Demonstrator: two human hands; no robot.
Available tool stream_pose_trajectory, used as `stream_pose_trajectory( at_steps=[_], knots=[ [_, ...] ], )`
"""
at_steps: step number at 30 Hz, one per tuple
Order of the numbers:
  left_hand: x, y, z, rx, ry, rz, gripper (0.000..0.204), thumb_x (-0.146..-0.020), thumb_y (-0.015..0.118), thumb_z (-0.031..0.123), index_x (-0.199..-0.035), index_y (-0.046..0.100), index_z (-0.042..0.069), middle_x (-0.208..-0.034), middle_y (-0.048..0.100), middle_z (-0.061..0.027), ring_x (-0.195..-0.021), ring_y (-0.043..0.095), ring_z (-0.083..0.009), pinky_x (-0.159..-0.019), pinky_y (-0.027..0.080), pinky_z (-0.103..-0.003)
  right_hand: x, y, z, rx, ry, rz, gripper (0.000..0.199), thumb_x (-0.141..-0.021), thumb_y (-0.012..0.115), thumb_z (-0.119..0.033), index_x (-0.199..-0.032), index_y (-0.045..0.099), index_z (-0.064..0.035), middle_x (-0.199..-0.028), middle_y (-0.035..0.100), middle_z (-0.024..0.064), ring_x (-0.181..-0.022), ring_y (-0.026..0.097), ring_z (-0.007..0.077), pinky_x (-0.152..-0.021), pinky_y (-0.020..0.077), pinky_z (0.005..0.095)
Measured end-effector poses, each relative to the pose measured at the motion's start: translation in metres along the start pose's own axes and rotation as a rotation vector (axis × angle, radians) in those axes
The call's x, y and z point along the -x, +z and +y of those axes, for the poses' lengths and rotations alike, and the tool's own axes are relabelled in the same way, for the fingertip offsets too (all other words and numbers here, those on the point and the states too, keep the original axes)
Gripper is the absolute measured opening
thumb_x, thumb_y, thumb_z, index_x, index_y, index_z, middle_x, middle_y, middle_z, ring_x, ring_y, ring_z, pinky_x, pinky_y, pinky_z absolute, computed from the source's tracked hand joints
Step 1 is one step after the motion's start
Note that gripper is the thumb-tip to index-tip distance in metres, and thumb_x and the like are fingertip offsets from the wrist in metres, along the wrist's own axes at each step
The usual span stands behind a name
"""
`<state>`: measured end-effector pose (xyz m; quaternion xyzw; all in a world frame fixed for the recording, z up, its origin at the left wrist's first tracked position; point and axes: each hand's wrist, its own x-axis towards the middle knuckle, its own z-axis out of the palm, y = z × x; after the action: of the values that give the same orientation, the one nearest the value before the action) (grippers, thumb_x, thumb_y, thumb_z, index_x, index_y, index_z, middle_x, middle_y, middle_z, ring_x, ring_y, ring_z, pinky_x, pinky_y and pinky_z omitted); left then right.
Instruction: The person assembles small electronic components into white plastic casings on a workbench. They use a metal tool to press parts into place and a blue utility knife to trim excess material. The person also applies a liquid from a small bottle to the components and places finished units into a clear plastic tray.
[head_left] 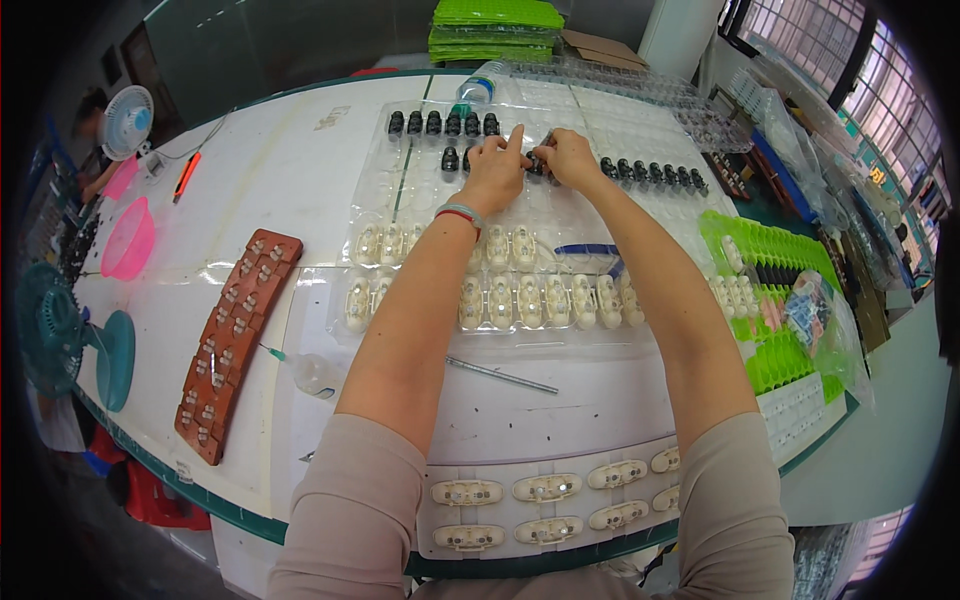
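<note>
Both my hands reach over a clear plastic tray (375, 165) at the far middle of the table. My right hand (568, 158) has its fingertips pinched on a small black part (535, 160) standing in the tray. Just left of it, my left hand (495, 172) is over the same row, index finger stretched out and thumb close to that part. Its other fingers are bent and partly cover neighbouring black parts. More black parts stand in a back row (434, 123) and in a row to the right (655, 173).
Nearer me lies a tray of cream oval shells (500, 303) with blue tweezers (587, 249). A metal rod (503, 375), squeeze bottle (314, 376) and brown fixture (240, 345) lie closer. Green trays (775, 350) stand right; a teal fan (115, 360) and pink basket (127, 240) are left.
</note>
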<state>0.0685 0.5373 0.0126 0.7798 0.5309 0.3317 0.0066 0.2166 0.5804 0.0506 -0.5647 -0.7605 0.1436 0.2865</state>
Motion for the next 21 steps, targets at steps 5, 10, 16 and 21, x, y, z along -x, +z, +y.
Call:
stream_pose_trajectory(
  at_steps=[5,10,16,21],
  knots=[
    [0.001,0.001,0.003,-0.030,-0.019,-0.031,0.068,-0.076,0.052,-0.001,-0.140,0.026,0.003,-0.105,0.065,0.0049,-0.111,0.043,-0.0235,-0.096,0.027,-0.044,0.004,-0.006,-0.003,-0.551,0.338,0.024,0.031,-0.082,0.063,-0.023,-0.082,0.060,0.0082,-0.084,0.066,0.0187,-0.077,0.066,0.0306,-0.070,0.0515,0.0381],
    [0.003,0.001,0.000,-0.024,0.001,-0.027,0.069,-0.075,0.051,-0.002,-0.140,0.027,0.004,-0.106,0.065,0.0049,-0.108,0.044,-0.0237,-0.095,0.027,-0.044,0.004,-0.021,-0.006,-0.198,0.135,0.167,0.026,-0.080,0.065,-0.022,-0.084,0.062,0.0033,-0.086,0.066,0.0186,-0.079,0.065,0.0335,-0.072,0.0504,0.0392],
    [0.003,-0.003,0.004,-0.033,0.014,-0.048,0.070,-0.074,0.051,-0.004,-0.140,0.028,0.004,-0.109,0.062,0.0037,-0.105,0.043,-0.0245,-0.093,0.028,-0.043,0.006,-0.028,0.012,0.035,-0.024,0.074,0.022,-0.076,0.068,-0.020,-0.086,0.064,-0.0004,-0.087,0.065,0.0210,-0.087,0.062,0.0365,-0.076,0.0482,0.0415],
    [0.001,-0.009,0.015,-0.087,0.041,-0.083,0.077,-0.071,0.053,-0.009,-0.141,0.022,0.001,-0.111,0.061,-0.0038,-0.108,0.043,-0.0272,-0.095,0.027,-0.043,0.018,-0.014,0.018,0.025,0.027,0.096,0.024,-0.078,0.068,-0.021,-0.087,0.062,0.0010,-0.089,0.065,0.0210,-0.087,0.062,0.0369,-0.076,0.0480,0.0425]
  ],
)
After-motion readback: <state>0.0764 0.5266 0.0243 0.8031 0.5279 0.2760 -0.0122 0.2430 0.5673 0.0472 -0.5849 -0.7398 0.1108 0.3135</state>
